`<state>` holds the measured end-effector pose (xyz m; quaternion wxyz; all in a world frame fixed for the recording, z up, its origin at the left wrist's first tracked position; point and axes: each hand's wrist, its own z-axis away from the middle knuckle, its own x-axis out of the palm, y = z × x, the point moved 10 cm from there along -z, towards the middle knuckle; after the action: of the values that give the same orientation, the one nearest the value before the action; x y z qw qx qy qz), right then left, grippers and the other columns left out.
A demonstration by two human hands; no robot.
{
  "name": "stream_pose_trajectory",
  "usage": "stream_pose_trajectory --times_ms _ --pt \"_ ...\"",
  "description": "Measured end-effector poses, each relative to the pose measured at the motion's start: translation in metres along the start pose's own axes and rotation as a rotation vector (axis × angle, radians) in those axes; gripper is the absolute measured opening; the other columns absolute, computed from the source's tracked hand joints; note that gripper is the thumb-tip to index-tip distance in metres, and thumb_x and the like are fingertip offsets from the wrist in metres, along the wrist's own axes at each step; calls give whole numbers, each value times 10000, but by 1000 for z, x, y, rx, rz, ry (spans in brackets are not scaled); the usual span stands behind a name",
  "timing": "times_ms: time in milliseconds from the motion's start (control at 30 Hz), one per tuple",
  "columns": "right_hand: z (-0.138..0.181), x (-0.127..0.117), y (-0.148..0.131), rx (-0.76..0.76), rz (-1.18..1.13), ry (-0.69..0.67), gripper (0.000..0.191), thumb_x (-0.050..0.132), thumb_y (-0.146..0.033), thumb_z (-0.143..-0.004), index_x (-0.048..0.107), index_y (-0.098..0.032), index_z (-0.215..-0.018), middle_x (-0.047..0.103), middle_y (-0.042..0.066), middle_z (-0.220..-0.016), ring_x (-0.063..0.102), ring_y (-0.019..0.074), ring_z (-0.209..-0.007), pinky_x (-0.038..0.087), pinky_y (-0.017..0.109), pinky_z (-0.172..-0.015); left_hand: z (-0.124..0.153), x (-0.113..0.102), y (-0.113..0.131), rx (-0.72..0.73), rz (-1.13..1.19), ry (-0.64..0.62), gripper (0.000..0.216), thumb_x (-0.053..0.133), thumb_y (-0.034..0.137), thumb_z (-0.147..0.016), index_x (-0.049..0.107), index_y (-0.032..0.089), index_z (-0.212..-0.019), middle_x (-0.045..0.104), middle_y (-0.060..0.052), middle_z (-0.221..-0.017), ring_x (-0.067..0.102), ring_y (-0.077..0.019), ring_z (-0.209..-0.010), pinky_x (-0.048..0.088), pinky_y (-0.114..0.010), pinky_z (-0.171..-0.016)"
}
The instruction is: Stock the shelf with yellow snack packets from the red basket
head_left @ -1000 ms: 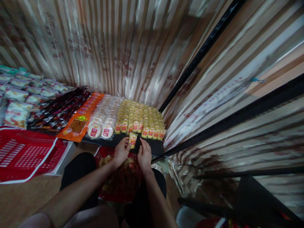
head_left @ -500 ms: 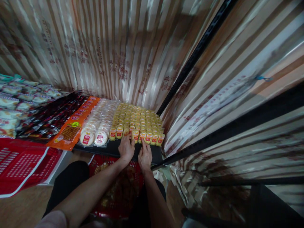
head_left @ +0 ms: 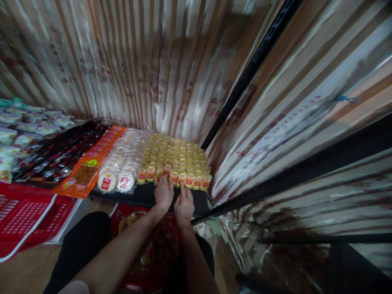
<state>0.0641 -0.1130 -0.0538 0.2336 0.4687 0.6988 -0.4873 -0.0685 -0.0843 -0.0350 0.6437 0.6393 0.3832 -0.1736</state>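
Note:
Rows of small yellow snack packets [head_left: 177,157] with red labels fill the right end of a black shelf [head_left: 143,195]. My left hand [head_left: 163,195] lies at the shelf's front edge, its fingers stretched forward onto a packet in the front row [head_left: 174,176]. Close to its right, my right hand [head_left: 184,205] has its forefinger extended up against the same front row, the other fingers loosely bent. Neither hand has a packet lifted off the shelf.
Left of the yellow packets lie round white cakes [head_left: 118,179], orange packs [head_left: 85,173], dark red packs [head_left: 61,151] and pale packs [head_left: 18,130]. A red basket [head_left: 137,220] sits between my knees, another [head_left: 24,212] to the left. Striped curtains [head_left: 153,61] and black shelf bars [head_left: 251,69] close in.
A second ago both hands held one yellow packet just in front of the shelf. They moved it forward into the front row, and now they only rest against that row.

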Motion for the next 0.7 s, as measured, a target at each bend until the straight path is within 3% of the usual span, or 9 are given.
stream_pose_trajectory --times_ms 467,700 --pt "1 -1 -3 -5 11 8 517 342 -112 -821 442 -241 -1312 551 55 -941 493 173 -894 458 275 -779 0 -2 10 88 3 58 369 412 280 -882 391 138 -1221 539 -114 -1165 562 -197 -1011 475 -297 -781" --pt "2 -2 -4 -17 16 25 497 340 -126 -831 451 -232 -1305 556 59 -951 497 173 -889 456 278 -782 -2 -1 2 43 42 94 402 426 270 -870 370 157 -1252 574 -72 -1022 588 -174 -898 480 -278 -718"
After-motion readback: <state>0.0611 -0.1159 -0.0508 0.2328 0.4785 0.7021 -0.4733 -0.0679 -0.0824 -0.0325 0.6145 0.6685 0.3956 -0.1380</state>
